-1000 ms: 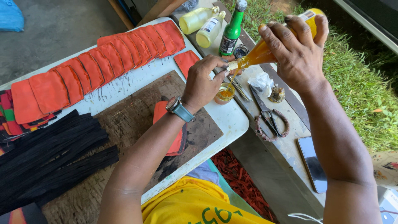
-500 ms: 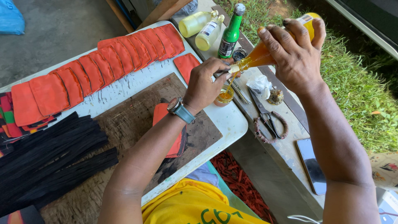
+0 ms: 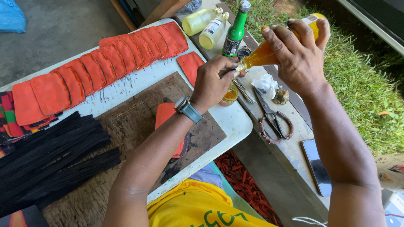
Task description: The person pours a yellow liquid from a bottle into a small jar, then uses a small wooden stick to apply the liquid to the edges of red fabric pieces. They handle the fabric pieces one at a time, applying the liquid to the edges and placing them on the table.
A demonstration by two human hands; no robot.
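At the far edge of the white table [image 3: 227, 122], the right hand [image 3: 299, 59] grips a tilted bottle of orange liquid [image 3: 263, 54] while the left hand [image 3: 214, 82] closes around a small jar [image 3: 230, 94] beneath its neck, so pouring seems underway, and righting the bottle cleanly looks next.

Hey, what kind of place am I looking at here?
Probably an outdoor craft worktable, perhaps for leather or fabric work. Rows of cut orange-red pieces lie on a white table, scissors rest on the side bench, and grass grows beside it.
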